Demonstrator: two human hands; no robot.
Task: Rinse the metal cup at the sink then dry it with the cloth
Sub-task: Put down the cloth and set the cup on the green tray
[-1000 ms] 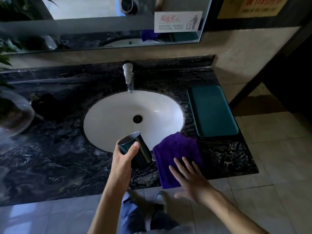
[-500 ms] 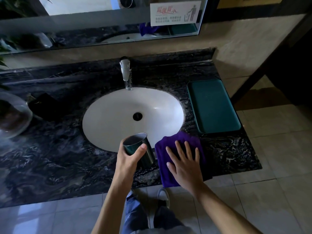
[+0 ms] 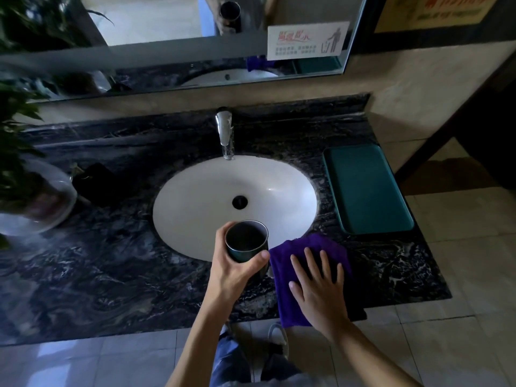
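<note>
My left hand (image 3: pixel 233 270) grips the dark metal cup (image 3: pixel 246 241), mouth up, above the near rim of the white oval sink (image 3: pixel 212 191). To the cup's right a purple cloth (image 3: pixel 307 248) lies on the black marble counter and hangs over its front edge. My right hand (image 3: pixel 318 286) rests flat on the cloth with the fingers spread. A chrome tap (image 3: pixel 225 132) stands behind the basin; no water runs from it that I can see.
A green tray (image 3: pixel 365 188) lies on the counter (image 3: pixel 97 263) right of the sink. A potted plant in a glass bowl (image 3: pixel 36 202) stands at the far left. A mirror (image 3: pixel 173 32) hangs on the wall behind. Tiled floor lies below and to the right.
My right hand has moved forward from the counter's edge onto the purple cloth and lies flat on it. The cup in my left hand has turned more upright.
</note>
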